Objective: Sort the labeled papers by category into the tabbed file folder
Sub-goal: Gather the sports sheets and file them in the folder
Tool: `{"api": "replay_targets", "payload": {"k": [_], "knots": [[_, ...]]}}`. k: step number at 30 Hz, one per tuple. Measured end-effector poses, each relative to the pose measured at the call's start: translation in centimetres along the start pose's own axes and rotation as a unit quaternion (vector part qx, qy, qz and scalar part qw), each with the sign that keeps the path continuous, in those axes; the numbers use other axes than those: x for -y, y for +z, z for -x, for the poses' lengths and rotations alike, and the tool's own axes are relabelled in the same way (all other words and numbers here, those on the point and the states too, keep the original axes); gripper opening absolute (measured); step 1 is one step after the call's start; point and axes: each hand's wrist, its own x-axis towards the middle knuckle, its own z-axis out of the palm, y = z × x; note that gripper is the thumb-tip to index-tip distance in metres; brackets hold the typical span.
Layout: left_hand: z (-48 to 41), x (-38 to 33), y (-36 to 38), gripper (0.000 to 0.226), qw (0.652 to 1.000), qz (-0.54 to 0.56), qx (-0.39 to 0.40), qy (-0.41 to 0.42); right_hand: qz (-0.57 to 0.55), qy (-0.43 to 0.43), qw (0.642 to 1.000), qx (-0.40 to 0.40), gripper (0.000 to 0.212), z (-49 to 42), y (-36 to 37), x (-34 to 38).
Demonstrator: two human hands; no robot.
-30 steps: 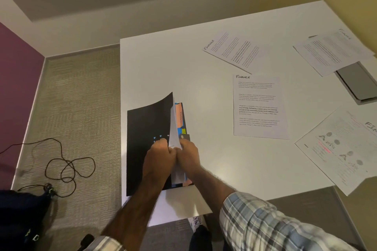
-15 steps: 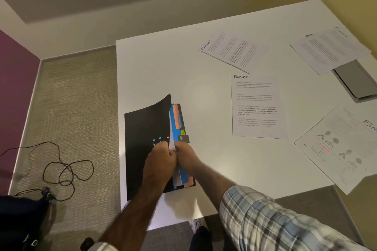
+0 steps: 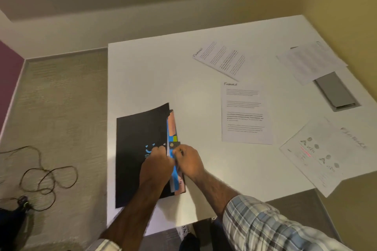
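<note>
Your left hand pinches a white sheet at the open edge of the black tabbed folder. Your right hand curls round the blue divider. 4 papers lie unfiled on the table, so most of the sorting remains.

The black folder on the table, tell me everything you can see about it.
The folder lies near the left front corner of the table, with its long side running away from the person. Its black cover looks like matte card, carries a small light-blue mark, and bows up along the right edge. Blue, peach and green dividers show there, beside a small dark clasp. The left hand grips the cover edge; the right hand pinches the dividers.
</note>
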Motion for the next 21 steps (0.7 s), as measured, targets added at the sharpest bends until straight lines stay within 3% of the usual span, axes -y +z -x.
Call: {"api": "replay_targets", "payload": {"k": [1,2,7,10,15,18,21], "knots": [[0.0,0.0,0.4,0.024,0.996,-0.059,0.055,0.023,0.013,0.004,1.0,-0.008,0.026,0.4,-0.7,-0.6],[-0.1,0.1,1.0,0.026,0.99,-0.12,0.059,0.048,0.029,0.005,0.999,-0.017,0.027,0.8,-1.5,-1.3],[0.0,-2.1,1.7,0.036,0.993,-0.116,0.013,-0.014,0.049,0.03,0.997,-0.043,0.027,3.9,-6.5,-5.6],[0.6,-3.7,2.0,0.041,0.992,-0.125,0.003,0.011,0.065,0.051,0.995,-0.062,0.026,6.5,-10.5,-7.7],[0.8,-7.9,4.0,0.065,0.983,-0.142,-0.037,0.11,0.084,0.106,0.984,-0.115,0.017,11.3,-17.6,-11.1],[1.4,-11.5,5.5,0.073,0.977,-0.136,0.002,0.164,0.082,0.13,0.974,-0.164,0.013,13.5,-22.0,-13.1],[1.6,-15.3,6.9,0.083,0.965,-0.127,-0.012,0.227,0.039,0.167,0.96,-0.221,0.013,14.5,-26.1,-15.2]]}}
